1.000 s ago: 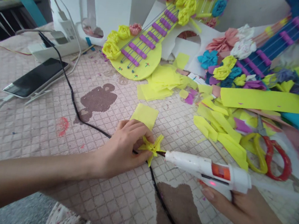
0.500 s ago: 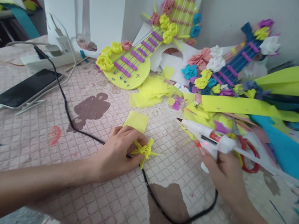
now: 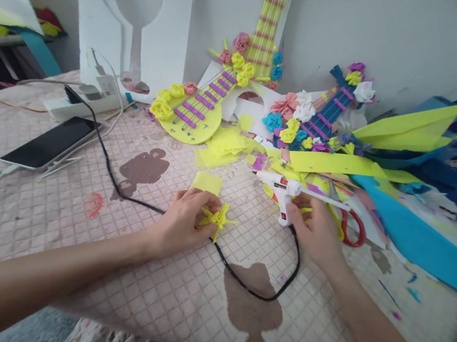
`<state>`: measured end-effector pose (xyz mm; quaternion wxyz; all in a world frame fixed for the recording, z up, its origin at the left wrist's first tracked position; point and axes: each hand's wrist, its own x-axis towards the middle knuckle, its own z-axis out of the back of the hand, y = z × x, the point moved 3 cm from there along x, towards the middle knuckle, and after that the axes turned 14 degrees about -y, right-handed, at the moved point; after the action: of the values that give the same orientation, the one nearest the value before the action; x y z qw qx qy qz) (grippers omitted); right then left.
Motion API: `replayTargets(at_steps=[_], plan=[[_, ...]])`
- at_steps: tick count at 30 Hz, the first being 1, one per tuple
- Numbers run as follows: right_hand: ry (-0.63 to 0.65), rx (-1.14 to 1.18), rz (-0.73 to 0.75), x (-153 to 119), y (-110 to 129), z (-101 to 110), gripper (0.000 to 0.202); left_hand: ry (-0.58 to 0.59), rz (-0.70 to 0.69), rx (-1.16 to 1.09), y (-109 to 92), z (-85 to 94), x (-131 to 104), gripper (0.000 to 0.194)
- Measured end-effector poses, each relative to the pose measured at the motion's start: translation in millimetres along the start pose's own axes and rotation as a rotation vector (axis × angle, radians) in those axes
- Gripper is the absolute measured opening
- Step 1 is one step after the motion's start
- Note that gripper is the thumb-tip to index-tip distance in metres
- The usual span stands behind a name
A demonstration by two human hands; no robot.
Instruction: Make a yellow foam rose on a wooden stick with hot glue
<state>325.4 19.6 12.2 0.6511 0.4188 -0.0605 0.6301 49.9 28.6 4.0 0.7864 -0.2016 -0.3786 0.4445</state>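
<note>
Between the fingers of my left hand is a yellow paper flower with pointed petals, held just above the table. A black cord runs beneath that hand and loops round toward the right. My right hand is on a white hot glue gun, its nozzle pointing left and a glue stick poking out at the back. The fingers curl behind the handle and are partly hidden. A yellow paper square lies just beyond my left hand.
Paper-decorated guitar shapes in yellow and blue stand at the back. Red-handled scissors and paper strips lie to the right. A phone and a power strip are at the left.
My right hand has brought the glue gun round, lower and more upright, with its red switch now facing me. My left hand still holds the yellow flower. The camera view has shifted slightly.
</note>
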Motion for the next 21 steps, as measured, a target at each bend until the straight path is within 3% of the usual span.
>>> replayTargets(at_steps=[2, 4, 5, 7, 10, 14, 21], plan=[[-0.186, 0.0, 0.01, -7.0, 1.8, 12.9, 0.024, 0.004, 0.019, -0.003, 1.3, -0.9, 0.4, 0.022], [-0.254, 0.049, 0.087, -16.8, 12.7, 18.3, 0.025, 0.01, 0.033, -0.005, 2.0, -1.8, 0.8, 0.022], [-0.193, 0.103, 0.167, -22.2, 22.1, 16.2, 0.024, 0.013, 0.036, -0.005, 2.3, -2.2, 0.9, 0.022], [0.06, 0.218, 0.365, -34.5, 44.7, 4.7, 0.009, 0.015, 0.036, -0.004, 2.8, -2.9, 1.0, 0.023], [0.304, 0.264, 0.569, -49.8, 70.6, -14.3, 0.028, 0.006, 0.033, -0.006, 3.5, -3.2, 0.9, 0.023], [0.384, 0.197, 0.653, -58.4, 77.1, -29.6, 0.037, 0.001, 0.046, -0.011, 2.6, -2.4, 0.9, 0.023], [0.388, 0.131, 0.71, -61.6, 73.4, -31.6, 0.034, 0.017, 0.061, -0.019, 1.2, -1.6, 2.0, 0.022]])
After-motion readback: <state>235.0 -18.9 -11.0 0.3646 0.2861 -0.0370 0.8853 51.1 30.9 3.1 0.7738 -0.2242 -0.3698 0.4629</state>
